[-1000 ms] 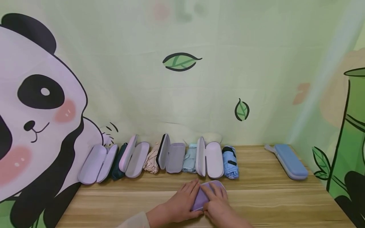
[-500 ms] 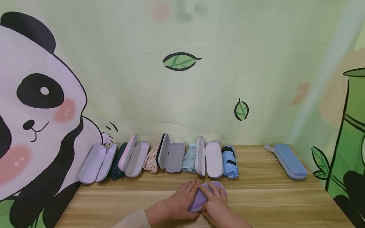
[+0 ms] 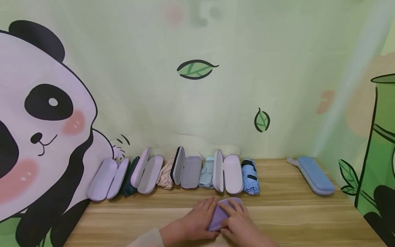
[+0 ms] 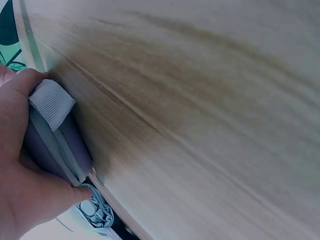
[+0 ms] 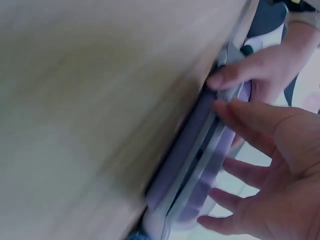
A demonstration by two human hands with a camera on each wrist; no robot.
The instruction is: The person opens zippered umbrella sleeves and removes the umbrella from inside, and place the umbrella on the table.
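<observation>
A purple hard zip case (image 3: 218, 216) lies at a slant on the wooden table, in front of a row of other cases. My left hand (image 3: 199, 219) grips its left side, fingers on the lid and thumb at the near end. A ribbed grey strap (image 4: 52, 104) shows on the case in the left wrist view. My right hand (image 3: 239, 224) lies over the right side, fingers spread on the lid. In the right wrist view its thumb and index finger pinch at the zipper seam near my left thumb; the pull is hidden. A dark gap (image 5: 202, 147) runs along the seam.
Behind stand open cases, such as a white one (image 3: 232, 174), a grey one (image 3: 191, 171) and a lilac one (image 3: 103, 180). Folded umbrellas lie between them: blue (image 3: 250, 176), light teal (image 3: 207, 173), beige (image 3: 166, 175), dark green (image 3: 131, 178). A closed blue case (image 3: 316, 175) lies far right.
The head view has shifted slightly. Both hands stay on the purple case, with only a very small movement of the right hand at the near end.
</observation>
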